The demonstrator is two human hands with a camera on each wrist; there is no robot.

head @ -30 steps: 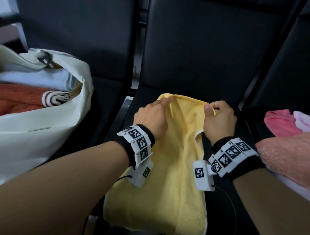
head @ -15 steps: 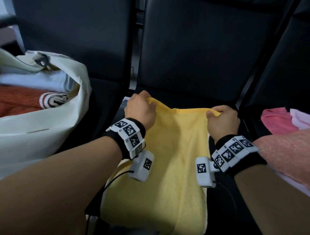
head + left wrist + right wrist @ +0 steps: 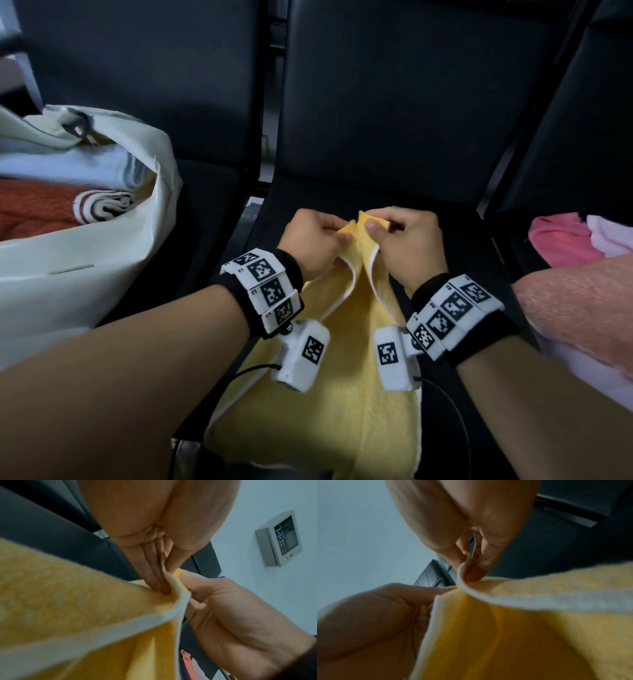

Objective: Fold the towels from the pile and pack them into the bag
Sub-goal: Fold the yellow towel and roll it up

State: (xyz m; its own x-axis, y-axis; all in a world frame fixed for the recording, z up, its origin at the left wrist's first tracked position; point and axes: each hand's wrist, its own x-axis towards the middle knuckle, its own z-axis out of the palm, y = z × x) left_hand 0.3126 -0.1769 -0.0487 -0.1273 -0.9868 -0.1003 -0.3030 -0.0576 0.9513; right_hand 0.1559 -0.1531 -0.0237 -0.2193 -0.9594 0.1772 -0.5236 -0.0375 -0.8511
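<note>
A yellow towel [image 3: 346, 404] with a white hem lies on the middle black seat and hangs toward me. My left hand [image 3: 318, 240] pinches one far corner of it, and my right hand [image 3: 404, 236] pinches the other. The two corners meet between my hands, above the seat. In the left wrist view my left fingers [image 3: 154, 573] press the white hem against the thumb, and my right hand [image 3: 223, 605] is just beside them. The right wrist view has my right fingers [image 3: 476, 566] clamped on the hem of the yellow towel [image 3: 530, 628]. The cream bag [image 3: 85, 274] stands open on the left seat.
Inside the bag lie folded towels: a white one [image 3: 68, 168], a rust-orange one [image 3: 34, 209] and a striped one [image 3: 102, 205]. On the right seat is a pile with a pink towel [image 3: 561, 240] and a pale pink textured one [image 3: 579, 305]. Black seat backs [image 3: 394, 102] rise behind.
My hands were apart, stretching the towel's far edge wide. They have come together at the centre, bringing the two corners against each other.
</note>
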